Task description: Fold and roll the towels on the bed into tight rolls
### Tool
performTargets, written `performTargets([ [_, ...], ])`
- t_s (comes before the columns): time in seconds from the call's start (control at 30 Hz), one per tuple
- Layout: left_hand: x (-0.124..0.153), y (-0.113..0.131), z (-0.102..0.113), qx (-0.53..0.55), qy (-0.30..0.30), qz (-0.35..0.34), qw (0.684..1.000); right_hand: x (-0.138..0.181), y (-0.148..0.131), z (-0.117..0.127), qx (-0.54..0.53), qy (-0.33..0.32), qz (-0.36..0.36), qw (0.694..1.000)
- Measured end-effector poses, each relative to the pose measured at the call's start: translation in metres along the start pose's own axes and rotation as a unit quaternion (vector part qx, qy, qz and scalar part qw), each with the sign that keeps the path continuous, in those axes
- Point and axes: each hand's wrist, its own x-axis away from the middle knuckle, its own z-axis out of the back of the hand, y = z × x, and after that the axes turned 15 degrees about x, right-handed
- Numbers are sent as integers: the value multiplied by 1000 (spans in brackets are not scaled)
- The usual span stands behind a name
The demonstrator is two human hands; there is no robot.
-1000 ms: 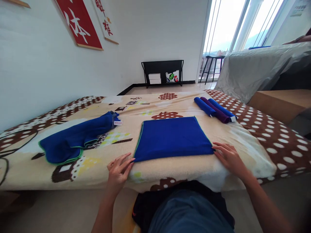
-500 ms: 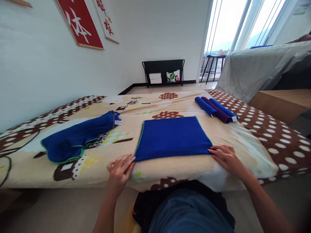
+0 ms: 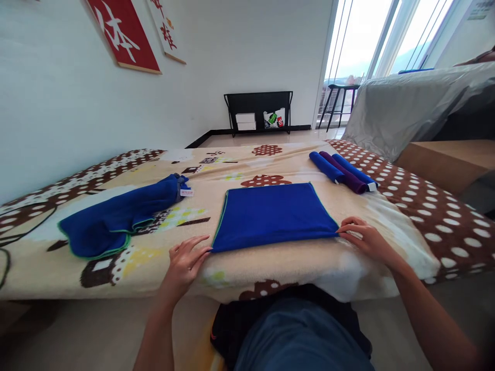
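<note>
A blue towel (image 3: pixel 276 214) with green stitched edging lies flat on the patterned blanket (image 3: pixel 216 281) as a neat rectangle. Its near left corner is pinched between the thumb and fingers of my left hand (image 3: pixel 188 257). At the near right corner, my right hand (image 3: pixel 362 238) grips the cloth with thumb and fingertips. The near edge runs taut between both hands. Left of it lies a second, loosely heaped blue towel (image 3: pixel 119 216) with a white label. Toward the back right, a purple rolled towel (image 3: pixel 344 172) rests between two blue rolled towels.
The blanket covers a low bed-like surface, its dotted brown border at both sides. A thin black cable (image 3: pixel 27 234) curves at the far left. Beyond stand a black rack (image 3: pixel 259 105) and a dark stool (image 3: pixel 340 95). A cardboard box (image 3: pixel 444 157) sits at right, beside a plastic-covered shape (image 3: pixel 406 103).
My right hand has closed into a pinch at its corner and shifted slightly outward. My left hand has moved slightly left, and the towel's near edge looks more stretched. The view has tilted slightly.
</note>
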Motion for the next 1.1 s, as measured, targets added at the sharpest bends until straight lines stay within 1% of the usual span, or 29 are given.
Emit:
performTargets([
  [0.13, 6, 0, 5, 13, -26, 12, 999, 9, -4, 4, 21, -13, 28, 999],
  [0.23, 8, 1, 8, 19, -37, 19, 999, 11, -5, 2, 19, -19, 38, 999],
  [0.3, 4, 2, 7, 17, -39, 28, 999, 8, -7, -3, 31, -6, 31, 999],
  [0.37, -3, 5, 2, 2, -43, 47, 998, 4, -11, -10, 72, 18, 14, 997],
  [0.47, -16, 15, -10, -52, -35, 85, 994, -3, -21, -22, 178, 70, -24, 981],
  [0.57, -28, 35, -28, -111, 18, 117, 987, -8, -39, -33, 271, 136, -67, 951],
  [0.63, -36, 52, -43, -127, 56, 125, 982, -13, -56, -40, 284, 167, -80, 941],
  [0.7, -43, 69, -60, -111, 67, 108, 986, -19, -76, -48, 248, 178, -62, 950],
  [0.8, -54, 90, -84, -37, 21, 44, 998, -31, -106, -58, 157, 161, -4, 974],
  [0.9, -64, 102, -100, 28, -39, 3, 999, -41, -128, -63, 103, 119, 45, 986],
  [1.0, -69, 106, -103, 43, -80, -2, 996, -47, -136, -63, 100, 72, 86, 989],
  [1.1, -71, 106, -100, 22, -103, -5, 994, -50, -134, -61, 121, 38, 113, 985],
])
